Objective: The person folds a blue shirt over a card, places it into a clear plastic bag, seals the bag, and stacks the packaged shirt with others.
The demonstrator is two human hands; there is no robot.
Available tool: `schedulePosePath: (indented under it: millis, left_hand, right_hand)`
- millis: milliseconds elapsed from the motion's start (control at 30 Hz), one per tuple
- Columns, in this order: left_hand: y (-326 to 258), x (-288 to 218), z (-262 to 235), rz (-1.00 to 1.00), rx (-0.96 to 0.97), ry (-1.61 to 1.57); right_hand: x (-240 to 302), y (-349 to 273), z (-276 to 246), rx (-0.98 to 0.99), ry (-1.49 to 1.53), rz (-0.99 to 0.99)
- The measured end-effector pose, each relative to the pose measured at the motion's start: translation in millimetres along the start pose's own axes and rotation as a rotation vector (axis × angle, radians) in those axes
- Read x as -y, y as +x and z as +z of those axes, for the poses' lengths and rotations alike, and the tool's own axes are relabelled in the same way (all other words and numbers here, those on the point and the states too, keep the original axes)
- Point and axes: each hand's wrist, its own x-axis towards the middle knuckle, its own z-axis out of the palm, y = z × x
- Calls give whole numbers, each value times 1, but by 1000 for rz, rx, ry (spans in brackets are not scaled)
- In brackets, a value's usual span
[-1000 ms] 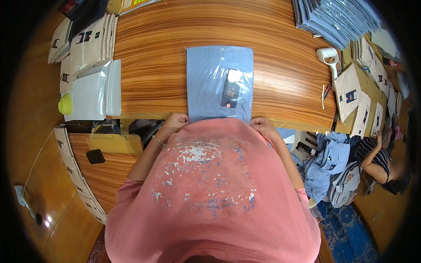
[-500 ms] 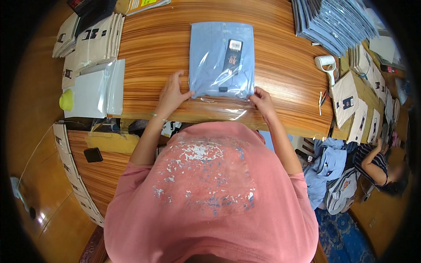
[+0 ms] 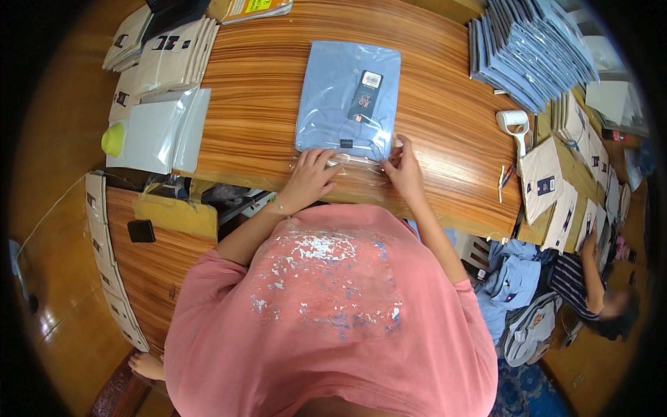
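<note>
A folded light blue shirt (image 3: pixel 326 97) lies flat on the wooden table in front of me, inside a clear plastic bag (image 3: pixel 353 174). A dark hang tag (image 3: pixel 364 103) with a white label rests on the shirt under the film. My left hand (image 3: pixel 307 182) is open, its fingers laid over the bag's lower edge near the left corner. At the lower right corner, my right hand (image 3: pixel 405 175) grips the bag between thumb and fingers, one finger reaching up along its side. The bag's loose film stretches between both hands, at the table's near edge.
Bagged blue shirts (image 3: pixel 531 52) are stacked at the far right, near a lint roller (image 3: pixel 514 125). Beige packets (image 3: pixel 174 59) and clear bags (image 3: pixel 149 132) fill the left. A phone (image 3: pixel 141 231) lies lower left. Another person's hand (image 3: pixel 147 365) shows there; a striped-shirted person (image 3: pixel 577 278) is at right.
My left hand has moved right, from beside the bag's lower left corner onto its lower edge. The right hand stays at the right corner. The bag is now slightly tilted; another person's hand has appeared lower left.
</note>
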Motion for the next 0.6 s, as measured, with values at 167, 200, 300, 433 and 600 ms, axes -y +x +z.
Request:
schedulePosePath:
  millis: [167, 200, 300, 433, 600]
  left_hand:
    - [-21, 1, 27, -21, -35, -32]
    - [-21, 2, 26, 13, -52, -39]
    - [-33, 2, 28, 165, 66, -142]
    - [-35, -15, 32, 212, 43, -265]
    - [-2, -23, 36, -37, -60, -130]
  right_hand:
    - [19, -25, 22, 196, -395, -702]
    - [11, -21, 36, 171, -522, -814]
    - [1, -12, 54, 193, -631, -788]
    - [41, -12, 31, 243, -344, -645]
    - [67, -21, 10, 199, -310, -707]
